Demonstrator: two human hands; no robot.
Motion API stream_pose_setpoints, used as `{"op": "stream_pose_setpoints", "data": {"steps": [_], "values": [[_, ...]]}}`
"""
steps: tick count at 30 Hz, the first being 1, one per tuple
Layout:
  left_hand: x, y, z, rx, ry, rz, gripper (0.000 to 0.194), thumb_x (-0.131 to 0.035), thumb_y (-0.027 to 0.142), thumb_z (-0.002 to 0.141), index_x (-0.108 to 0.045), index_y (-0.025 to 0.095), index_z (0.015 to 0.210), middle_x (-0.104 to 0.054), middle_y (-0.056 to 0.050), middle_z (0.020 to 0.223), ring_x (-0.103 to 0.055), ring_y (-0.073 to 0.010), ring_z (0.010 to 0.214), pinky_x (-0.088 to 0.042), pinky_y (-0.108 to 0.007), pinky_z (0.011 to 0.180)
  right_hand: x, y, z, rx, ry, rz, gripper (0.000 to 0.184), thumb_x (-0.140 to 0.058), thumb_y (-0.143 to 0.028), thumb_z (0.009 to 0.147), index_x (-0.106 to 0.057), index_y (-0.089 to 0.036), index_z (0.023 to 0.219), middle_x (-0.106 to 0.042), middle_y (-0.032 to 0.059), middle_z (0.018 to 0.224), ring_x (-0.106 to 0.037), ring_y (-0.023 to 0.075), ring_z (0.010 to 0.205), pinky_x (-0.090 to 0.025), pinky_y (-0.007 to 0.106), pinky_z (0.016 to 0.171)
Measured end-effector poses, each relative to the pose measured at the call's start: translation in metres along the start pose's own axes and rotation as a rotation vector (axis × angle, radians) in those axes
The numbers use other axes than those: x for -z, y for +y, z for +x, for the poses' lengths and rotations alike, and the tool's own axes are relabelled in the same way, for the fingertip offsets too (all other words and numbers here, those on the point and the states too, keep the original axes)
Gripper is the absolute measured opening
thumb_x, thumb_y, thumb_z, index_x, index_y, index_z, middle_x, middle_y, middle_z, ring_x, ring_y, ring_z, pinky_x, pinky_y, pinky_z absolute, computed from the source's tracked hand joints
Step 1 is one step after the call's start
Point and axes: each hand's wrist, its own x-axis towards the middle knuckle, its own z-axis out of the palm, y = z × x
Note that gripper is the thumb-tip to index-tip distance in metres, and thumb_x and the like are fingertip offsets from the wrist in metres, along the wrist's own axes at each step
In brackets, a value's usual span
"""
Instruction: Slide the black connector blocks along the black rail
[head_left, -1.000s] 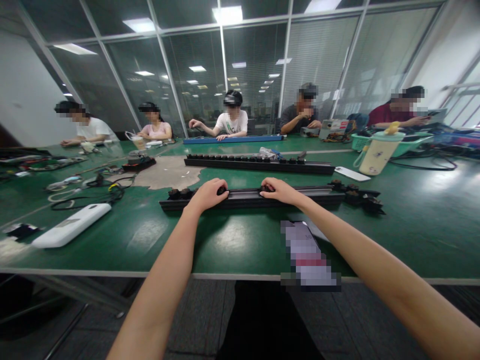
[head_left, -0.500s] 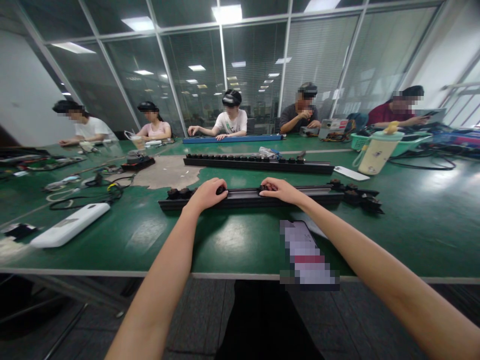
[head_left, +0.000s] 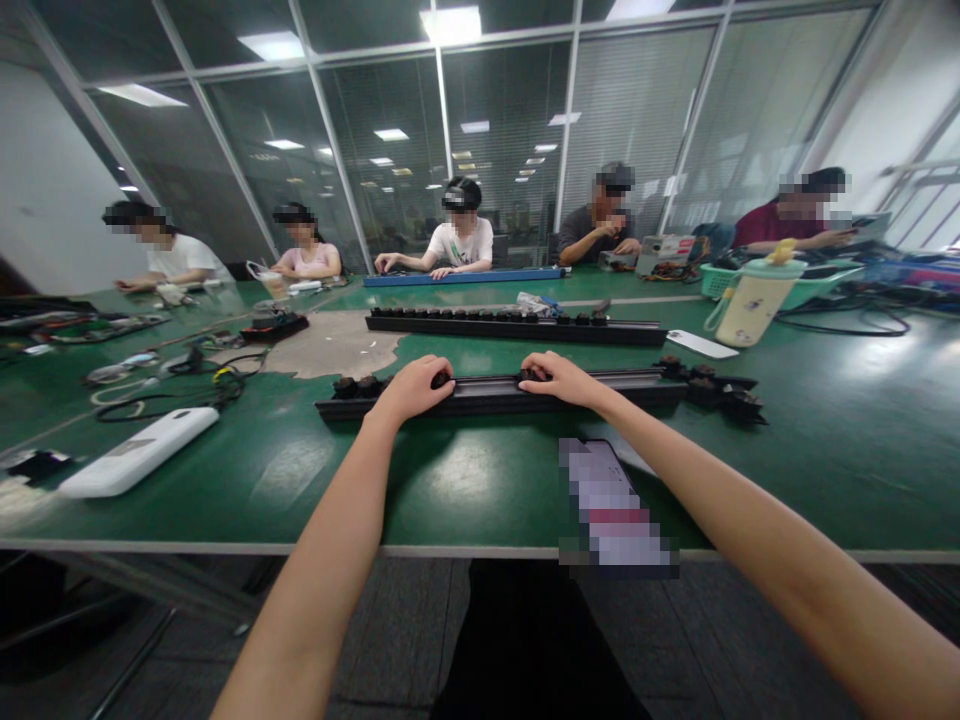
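A long black rail (head_left: pixel 487 395) lies across the green table (head_left: pixel 465 480) in front of me. My left hand (head_left: pixel 414 387) rests on it left of centre, fingers curled over a small black part (head_left: pixel 441 380) on the rail. My right hand (head_left: pixel 559 378) sits on the rail right of centre, fingers closed on another small black part (head_left: pixel 532 376). More small black parts (head_left: pixel 357 385) sit at the rail's left end, and several loose ones (head_left: pixel 709 385) lie by its right end.
A second black rail (head_left: pixel 517 326) with a row of parts lies farther back, a blue one (head_left: pixel 465 278) beyond it. A white power strip (head_left: pixel 139 452) and cables (head_left: pixel 172 385) are at left, a blurred object (head_left: pixel 611 505) near the front edge, a cream bottle (head_left: pixel 756 300) at right. Several people sit along the far side.
Both hands stay on the rail in nearly the same spots. The view has shifted slightly.
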Motion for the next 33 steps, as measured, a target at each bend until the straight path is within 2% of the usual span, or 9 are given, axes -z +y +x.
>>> {"op": "stream_pose_setpoints", "data": {"steps": [15, 23, 33], "values": [[0.002, 0.001, -0.001, -0.006, -0.003, -0.008, 0.016, -0.057, 0.034, 0.093, -0.064, 0.021, 0.098, -0.068, -0.008, 0.098, -0.065, -0.0265, 0.094, -0.051, -0.04, 0.088, 0.005, -0.007, -0.001, -0.01, -0.017, 0.006, 0.026, -0.067, -0.046, 0.088, -0.063, -0.022, 0.096, -0.054, 0.0002, 0.079, -0.05, 0.0209, 0.082, -0.036, 0.033, 0.078], [0.001, 0.0, 0.0, -0.008, 0.003, -0.013, 0.015, -0.057, 0.034, 0.093, -0.064, 0.021, 0.097, -0.068, -0.008, 0.097, -0.065, -0.0261, 0.093, -0.052, -0.04, 0.088, 0.015, -0.012, -0.002, -0.053, -0.095, 0.092, 0.038, -0.069, -0.056, 0.085, -0.065, -0.021, 0.1, -0.055, -0.0013, 0.078, -0.05, 0.0178, 0.075, -0.036, 0.03, 0.072], [0.0, 0.0, 0.0, -0.006, -0.001, -0.005, 0.015, -0.057, 0.033, 0.093, -0.064, 0.021, 0.097, -0.068, -0.008, 0.097, -0.064, -0.0264, 0.093, -0.051, -0.04, 0.087, 0.009, -0.01, -0.006, -0.082, -0.023, 0.1, 0.043, -0.068, -0.059, 0.084, -0.066, -0.02, 0.102, -0.058, 0.0004, 0.081, -0.05, 0.0183, 0.078, -0.037, 0.032, 0.074]]}}
